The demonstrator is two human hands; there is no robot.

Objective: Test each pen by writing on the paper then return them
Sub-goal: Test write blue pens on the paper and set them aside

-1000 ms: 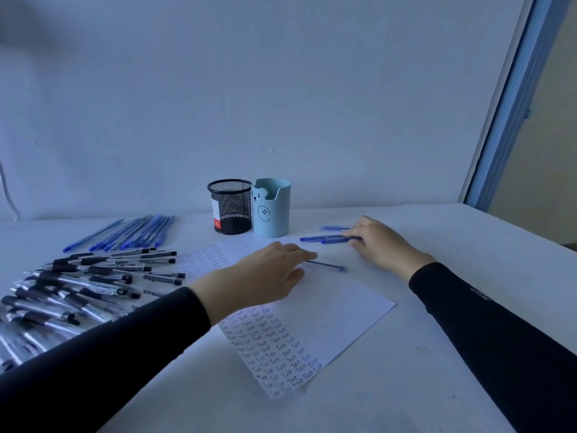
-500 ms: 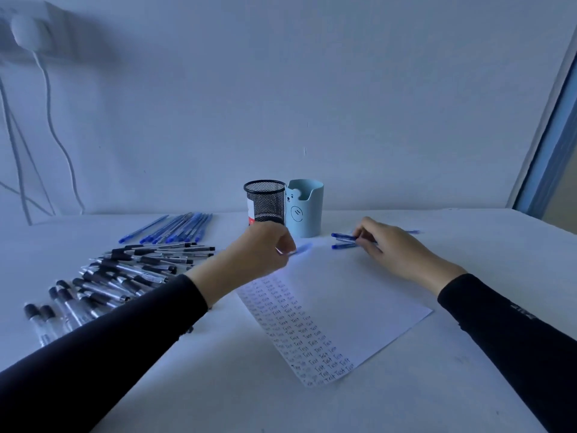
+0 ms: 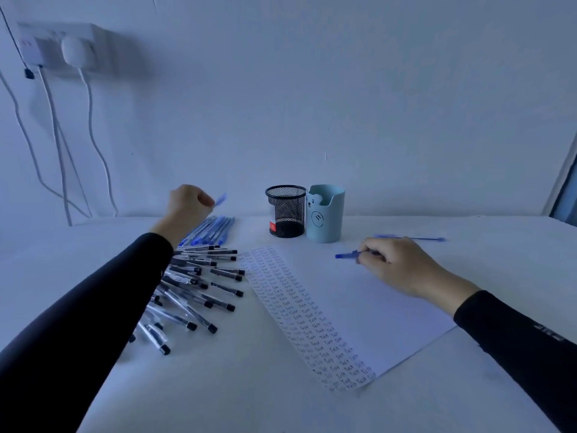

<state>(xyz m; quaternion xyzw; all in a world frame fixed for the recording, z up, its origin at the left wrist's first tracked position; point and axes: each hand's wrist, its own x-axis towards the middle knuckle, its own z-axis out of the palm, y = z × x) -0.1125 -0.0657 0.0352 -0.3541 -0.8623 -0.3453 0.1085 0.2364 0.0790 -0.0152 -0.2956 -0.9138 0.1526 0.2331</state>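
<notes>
Left sleeve [image 3: 109,295] over black-capped pens [image 3: 224,273], perhaps touching.

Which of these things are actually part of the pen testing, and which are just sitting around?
Job: paper; left hand gripping a raised pen; right hand gripping a second pen; row of blue pens; pile of black-capped pens.
Lying about: mesh pen cup; bear-faced holder; wall socket; cables.

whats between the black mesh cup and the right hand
Head view: the light blue bear holder beside the black mesh cup, then bare paper up to the right hand.
</notes>
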